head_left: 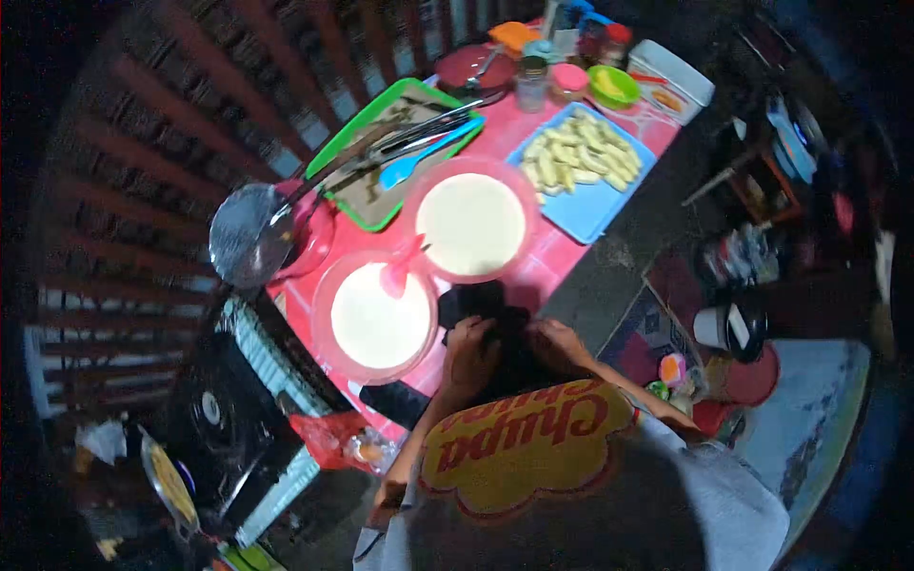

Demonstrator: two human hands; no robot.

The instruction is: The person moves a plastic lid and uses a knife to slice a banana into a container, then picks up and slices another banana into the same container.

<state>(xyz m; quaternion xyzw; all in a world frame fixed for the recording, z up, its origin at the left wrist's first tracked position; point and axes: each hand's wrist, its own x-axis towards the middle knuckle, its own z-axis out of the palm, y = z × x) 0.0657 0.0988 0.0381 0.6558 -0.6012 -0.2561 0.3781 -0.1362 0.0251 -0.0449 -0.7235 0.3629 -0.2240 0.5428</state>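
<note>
My left hand (471,344) and my right hand (560,341) are close together at the table's near edge, in front of my shirt. Their fingers are curled in on a black, cloth-like thing (517,354) that hangs between them; shadow hides its exact kind. Just beyond is another black patch (476,299) on the table. A pink-rimmed basin (379,316) of pale batter stands beyond my left hand, with a pink scoop (395,277) at its rim. Behind it is a second basin (471,225) of the same batter.
A blue tray (592,217) holds peeled bananas. A green-rimmed tray (373,217) carries tongs and a blue spatula (407,168). A strainer (249,236) rests at the left. Jars and a green bowl (614,88) stand at the back. A stove (211,409) is at lower left.
</note>
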